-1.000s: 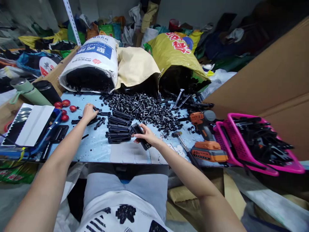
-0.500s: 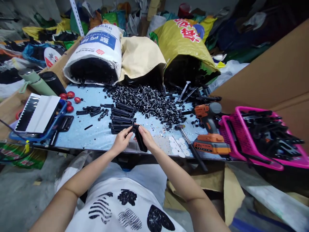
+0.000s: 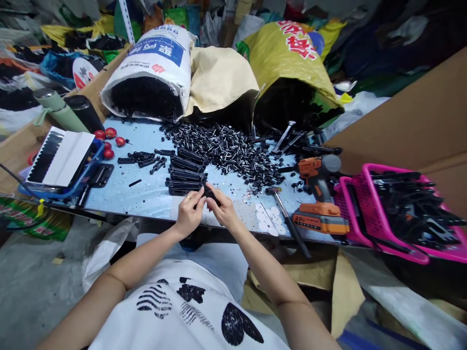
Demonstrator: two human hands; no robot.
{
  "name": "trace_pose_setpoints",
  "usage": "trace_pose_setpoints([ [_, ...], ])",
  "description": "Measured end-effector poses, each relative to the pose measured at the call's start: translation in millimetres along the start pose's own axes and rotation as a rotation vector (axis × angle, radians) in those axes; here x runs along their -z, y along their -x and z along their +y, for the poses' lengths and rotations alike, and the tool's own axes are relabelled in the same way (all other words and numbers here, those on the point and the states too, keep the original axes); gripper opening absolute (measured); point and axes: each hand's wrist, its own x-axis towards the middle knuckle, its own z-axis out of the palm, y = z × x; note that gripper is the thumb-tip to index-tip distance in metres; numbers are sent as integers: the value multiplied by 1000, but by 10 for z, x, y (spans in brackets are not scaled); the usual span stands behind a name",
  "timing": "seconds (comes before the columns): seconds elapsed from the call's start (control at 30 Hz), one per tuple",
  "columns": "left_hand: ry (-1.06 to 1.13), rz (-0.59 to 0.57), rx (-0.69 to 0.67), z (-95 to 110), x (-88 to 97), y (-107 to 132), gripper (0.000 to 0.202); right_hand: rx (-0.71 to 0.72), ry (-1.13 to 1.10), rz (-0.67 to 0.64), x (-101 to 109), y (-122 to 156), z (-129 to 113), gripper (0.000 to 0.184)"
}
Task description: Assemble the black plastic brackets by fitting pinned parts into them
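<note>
Near the front edge of the blue table, both my hands close round one black plastic part (image 3: pixel 210 193), which is mostly hidden by the fingers. My left hand (image 3: pixel 190 211) pinches its left end between thumb and fingers. My right hand (image 3: pixel 223 208) grips it from the right. Just beyond the hands lies a row of long black plastic parts (image 3: pixel 186 174), set side by side. Behind that spreads a heap of small black pieces with metal pins (image 3: pixel 226 150). Several short black parts (image 3: pixel 144 159) lie to the left.
An orange cordless drill (image 3: pixel 317 194) and a hammer (image 3: pixel 290 221) lie to the right, before pink baskets (image 3: pixel 368 214) of black parts. Three sacks, one white (image 3: pixel 153 63), stand at the back. A blue tray (image 3: pixel 65 192) and red fruits (image 3: pixel 110 132) are on the left.
The black part was pointing down toward me with its length showing; now it is turned and largely covered by my fingers. The head view has shifted slightly.
</note>
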Motion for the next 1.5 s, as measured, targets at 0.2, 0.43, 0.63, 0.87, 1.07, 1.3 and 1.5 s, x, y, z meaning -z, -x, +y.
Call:
trace_pose_setpoints([
  [0.2, 9, 106, -81, -10, -9, -149, 32, -6, 17, 184, -184, 2, -96, 52],
  [0.43, 25, -56, -45, -76, 132, -226, 33, -67, 8, 232, -319, 43, -109, 57],
  [0.63, 181, -121, 184, -144, 141, -226, 34, -113, -86, 173, -341, -3, 15, 56],
  [0.87, 955, -510, 914, -91, 264, -182, 46, -131, -132, 144, -54, -44, 185, 61],
  [1.07, 821, -706, 1002, -104, 325, -191, 53, 86, 41, 73, 101, -27, 165, 57],
  [1.3, 122, -301, 243, -51, 148, -105, 42, 201, 117, 61, 79, 19, 44, 56],
  [1.5, 14, -267, 72, 14, 92, -42, 42, 17, 76, 119, -9, 109, -132, 55],
])
